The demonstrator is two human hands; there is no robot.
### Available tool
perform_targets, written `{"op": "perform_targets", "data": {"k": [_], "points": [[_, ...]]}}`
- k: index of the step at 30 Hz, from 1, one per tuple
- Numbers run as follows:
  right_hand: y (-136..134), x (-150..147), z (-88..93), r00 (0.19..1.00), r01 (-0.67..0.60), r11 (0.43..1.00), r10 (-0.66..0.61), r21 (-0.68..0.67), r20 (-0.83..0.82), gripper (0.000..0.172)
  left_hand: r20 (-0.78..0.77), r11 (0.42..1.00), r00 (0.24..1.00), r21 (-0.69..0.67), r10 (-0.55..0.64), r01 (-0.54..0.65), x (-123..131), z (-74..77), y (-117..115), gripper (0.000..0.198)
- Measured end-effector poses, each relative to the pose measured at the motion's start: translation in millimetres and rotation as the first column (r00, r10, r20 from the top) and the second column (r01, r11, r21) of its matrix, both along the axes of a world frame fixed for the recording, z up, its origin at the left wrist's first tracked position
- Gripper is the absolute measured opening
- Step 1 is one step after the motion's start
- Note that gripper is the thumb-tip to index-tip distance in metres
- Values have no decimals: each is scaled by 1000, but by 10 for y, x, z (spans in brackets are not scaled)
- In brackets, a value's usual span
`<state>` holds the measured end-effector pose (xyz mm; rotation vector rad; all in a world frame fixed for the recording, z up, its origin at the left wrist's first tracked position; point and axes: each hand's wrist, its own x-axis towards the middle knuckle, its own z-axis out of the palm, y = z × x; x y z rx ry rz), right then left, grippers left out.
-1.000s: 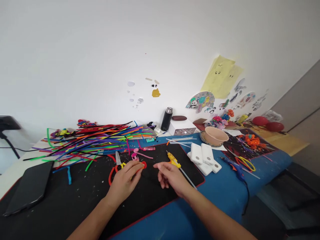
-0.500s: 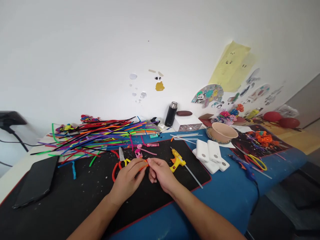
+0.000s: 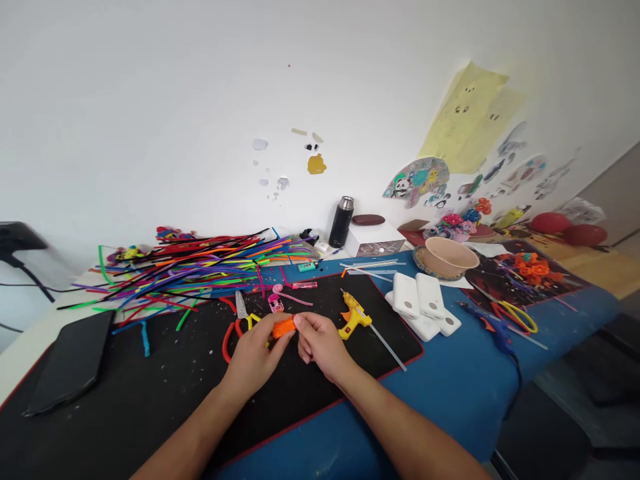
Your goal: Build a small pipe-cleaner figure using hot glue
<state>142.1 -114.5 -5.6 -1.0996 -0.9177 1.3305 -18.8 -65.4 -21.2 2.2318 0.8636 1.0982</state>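
A small orange piece (image 3: 284,327), apparently folded or coiled pipe cleaner, sits between my two hands over the black mat (image 3: 165,400). My left hand (image 3: 257,350) has thumb and fingers closed around its left end. With thumb and forefinger, my right hand (image 3: 320,340) pinches its right end, the other fingers curled under. Scissors with red and yellow handles (image 3: 241,310) lie just beyond my left hand, partly covered by it. Behind the hands is a small pink-haired pipe-cleaner figure (image 3: 275,302). A yellow glue gun (image 3: 356,315) with a clear stick lies right of my right hand.
A heap of coloured pipe cleaners (image 3: 210,270) lies at the back left, near a black tablet-like slab (image 3: 75,363). White boxy devices (image 3: 420,300) are stacked on the right, before a beige bowl (image 3: 450,257). A black bottle (image 3: 342,223) stands by the wall; a blue glue gun (image 3: 495,330) lies far right.
The orange piece has turned and shows more of its surface between my fingers. Both hands stay in nearly the same place, and the camera view has shifted slightly.
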Motion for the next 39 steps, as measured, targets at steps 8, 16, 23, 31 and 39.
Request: {"op": "perform_targets", "data": {"k": [8,16,23,31,39], "points": [[-63,41,-14,993,-84,996,84,4,-81,50,7,1000,1000,-3,11,-11,-9,36,1,22],[-41,17,-58,997,-59,998,59,10,-44,51,4,1000,1000,-10,29,-29,2,26,-20,22],[-43,-12,-106,999,-32,999,33,19,-42,53,-6,999,1000,-28,25,-25,0,52,-22,21],[-41,-10,-123,999,-8,1000,9,27,-50,50,-2,999,1000,-28,27,-27,-2,43,-31,21],[-49,30,-103,1000,-17,1000,17,-9,-6,50,191,885,981,-453,-21,107,35,117,-33,30]]}}
